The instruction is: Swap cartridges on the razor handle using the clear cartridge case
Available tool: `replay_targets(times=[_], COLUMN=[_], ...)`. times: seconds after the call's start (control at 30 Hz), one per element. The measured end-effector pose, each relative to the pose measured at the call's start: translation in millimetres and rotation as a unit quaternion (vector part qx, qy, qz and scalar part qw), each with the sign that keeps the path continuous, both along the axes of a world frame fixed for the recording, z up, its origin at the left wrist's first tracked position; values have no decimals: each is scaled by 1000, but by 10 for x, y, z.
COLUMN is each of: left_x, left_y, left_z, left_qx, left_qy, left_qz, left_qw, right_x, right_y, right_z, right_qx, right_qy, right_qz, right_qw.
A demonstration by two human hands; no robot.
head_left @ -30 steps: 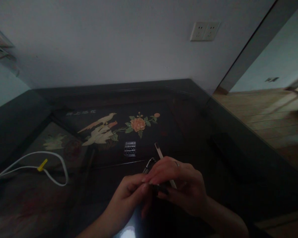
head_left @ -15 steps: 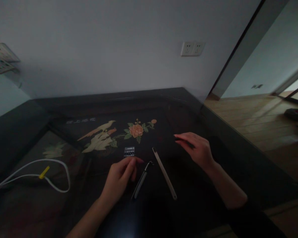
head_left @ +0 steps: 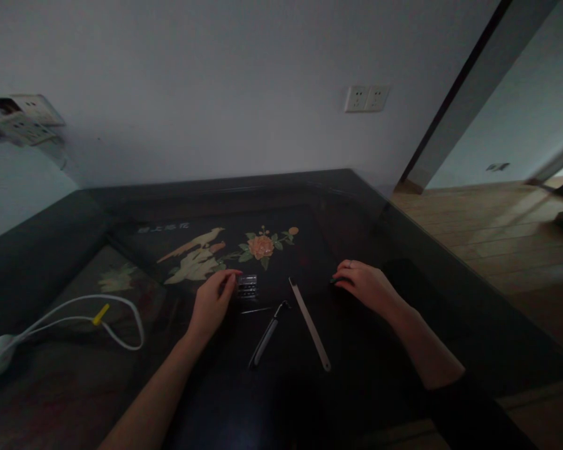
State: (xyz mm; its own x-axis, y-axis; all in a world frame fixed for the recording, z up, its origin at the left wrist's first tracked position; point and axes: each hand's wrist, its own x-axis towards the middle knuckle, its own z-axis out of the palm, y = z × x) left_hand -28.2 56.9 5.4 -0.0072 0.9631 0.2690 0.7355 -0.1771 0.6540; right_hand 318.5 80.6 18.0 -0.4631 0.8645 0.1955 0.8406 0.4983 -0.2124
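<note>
Left hand (head_left: 213, 299) is touching the left edge of the clear case (head_left: 248, 285) on the counter (head_left: 366, 387); cannot tell whether its fingers are gripping. Right hand (head_left: 365, 284) is pinching a small dark piece (head_left: 334, 280). Hooked tool (head_left: 266, 341) and pale strip (head_left: 310, 325) are lying between.

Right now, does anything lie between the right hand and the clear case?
Yes: the pale strip, its far end crossing the straight line from the right hand to the clear case. It looks flat.
</note>
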Motion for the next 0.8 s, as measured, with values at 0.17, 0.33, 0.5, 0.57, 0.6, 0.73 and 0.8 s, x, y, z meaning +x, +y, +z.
replay_targets(times=[0.17, 0.33, 0.5, 0.57, 0.6, 0.73, 0.8], left_x=[-38, -112, -211, -208, -198, -136, -96], left_y=[60, 65, 94, 104, 107, 101, 73], left_z=[-96, -148, -184, -190, -192, -173, -124], left_qx=[4, -16, -19, -14, -11, 4, 13], left_qy=[31, 66, 97, 107, 110, 111, 107], left_qz=[-19, -59, -83, -90, -94, -94, -92], left_qw=[999, 996, 992, 990, 989, 989, 990], right_x=[29, 19, 18, -30, -70, -320, -481], right_y=[12, 10, -10, -34, -52, -169, -246], right_z=[-19, -34, 17, 85, 131, 367, 473], right_qx=[-11, -14, 1, 12, 18, 33, 30], right_qy=[-5, 7, 50, 69, 83, 225, 313], right_qz=[0, -3, -16, -21, -19, 29, 55], right_qw=[1000, 1000, 999, 997, 996, 973, 948])
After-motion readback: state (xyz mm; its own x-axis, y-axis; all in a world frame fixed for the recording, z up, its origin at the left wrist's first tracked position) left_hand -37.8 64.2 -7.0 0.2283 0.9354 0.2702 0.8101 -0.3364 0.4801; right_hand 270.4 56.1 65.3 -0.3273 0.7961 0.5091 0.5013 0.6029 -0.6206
